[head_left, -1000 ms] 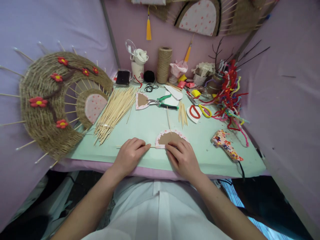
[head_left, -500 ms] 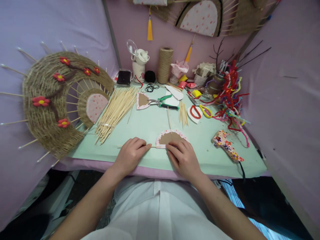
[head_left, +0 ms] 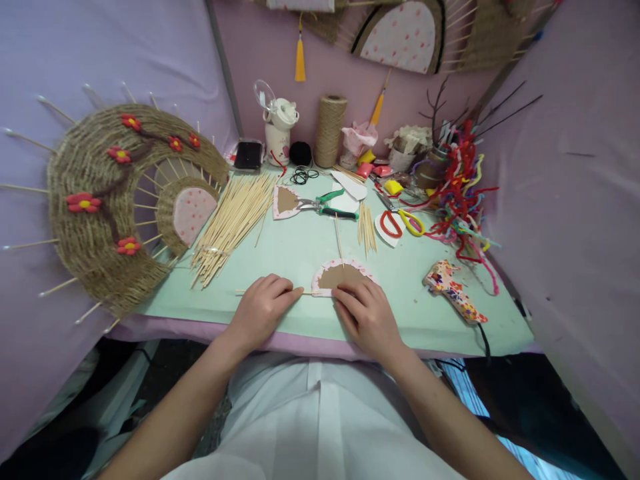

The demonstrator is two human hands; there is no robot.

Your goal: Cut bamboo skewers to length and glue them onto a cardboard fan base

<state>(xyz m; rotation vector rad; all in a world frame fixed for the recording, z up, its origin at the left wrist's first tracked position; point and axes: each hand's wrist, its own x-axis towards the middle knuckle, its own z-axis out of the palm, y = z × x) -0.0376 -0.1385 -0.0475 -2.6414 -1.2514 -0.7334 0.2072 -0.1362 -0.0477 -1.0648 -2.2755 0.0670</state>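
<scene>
A small brown cardboard half-circle (head_left: 327,278) with a pink-and-white patterned cloth edge lies at the table's front. My left hand (head_left: 264,308) is closed round a thin bamboo stick (head_left: 309,293), whose right end rests on the left corner of the half-circle. Its other end sticks out past my knuckles. My right hand (head_left: 369,315) grips the straight lower edge of the half-circle, thumb below and fingers on top, covering its right part. A second bamboo stick (head_left: 339,237) runs from the half-circle's curved top towards the back.
A bundle of bamboo sticks (head_left: 235,223) lies left, beside a large twine-wound fan (head_left: 85,247). Green-handled pliers (head_left: 333,211), scissors (head_left: 403,222) and short sticks (head_left: 367,229) lie behind the half-circle. A flower-patterned glue gun (head_left: 455,293) lies right. Twine (head_left: 331,133) stands at the back.
</scene>
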